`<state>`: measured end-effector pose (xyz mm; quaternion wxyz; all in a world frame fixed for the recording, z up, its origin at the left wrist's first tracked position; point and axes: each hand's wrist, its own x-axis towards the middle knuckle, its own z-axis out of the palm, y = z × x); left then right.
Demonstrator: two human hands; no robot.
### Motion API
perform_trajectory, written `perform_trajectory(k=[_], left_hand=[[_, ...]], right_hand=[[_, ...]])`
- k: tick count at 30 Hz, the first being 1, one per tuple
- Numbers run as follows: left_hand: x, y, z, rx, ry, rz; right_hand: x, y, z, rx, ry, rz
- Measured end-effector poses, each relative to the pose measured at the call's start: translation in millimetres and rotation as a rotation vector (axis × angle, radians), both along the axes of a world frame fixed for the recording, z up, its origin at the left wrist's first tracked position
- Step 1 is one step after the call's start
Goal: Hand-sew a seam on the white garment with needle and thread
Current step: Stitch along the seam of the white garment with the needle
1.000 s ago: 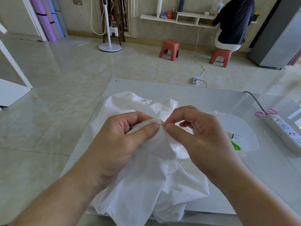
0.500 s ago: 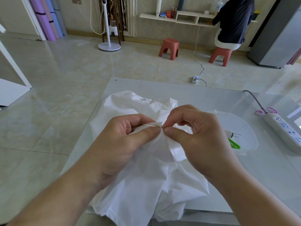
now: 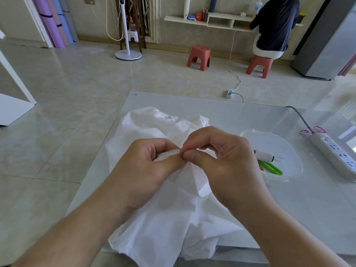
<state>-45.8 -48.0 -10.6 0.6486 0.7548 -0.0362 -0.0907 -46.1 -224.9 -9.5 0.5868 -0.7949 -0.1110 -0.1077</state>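
Head view, glass table on tiled floor, left hand and right hand pinching white garment

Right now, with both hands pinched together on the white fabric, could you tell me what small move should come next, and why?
Probably draw the right hand gently away to pull the stitch through. Its thumb and forefinger pinch right at the fold of the white garment that the left hand grips, and no needle shows there, so it seems buried in the cloth.

Glass table under white garment, clear tray, power strip.
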Motion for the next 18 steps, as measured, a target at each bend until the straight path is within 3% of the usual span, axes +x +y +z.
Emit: perform_trajectory(k=[6,12,15,18], left_hand=[[1.8,0.4,-0.6,0.100,0.014,0.044],[5.4,5.3,-1.1,0.101,0.029,0.082],[7.1,7.0,-1.0,0.111,0.025,0.083],[7.0,7.3,-1.4,0.146,0.015,0.092]], right_hand=[[-0.2,-3.7,7.2,0.320,0.045,0.047],[5.4,-15.3,13.7,0.473,0.089,0.089],[4.0,-17.4,15.9,0.405,0.106,0.094],[1.8,-15.7,12.7,0.129,0.096,0.039]])
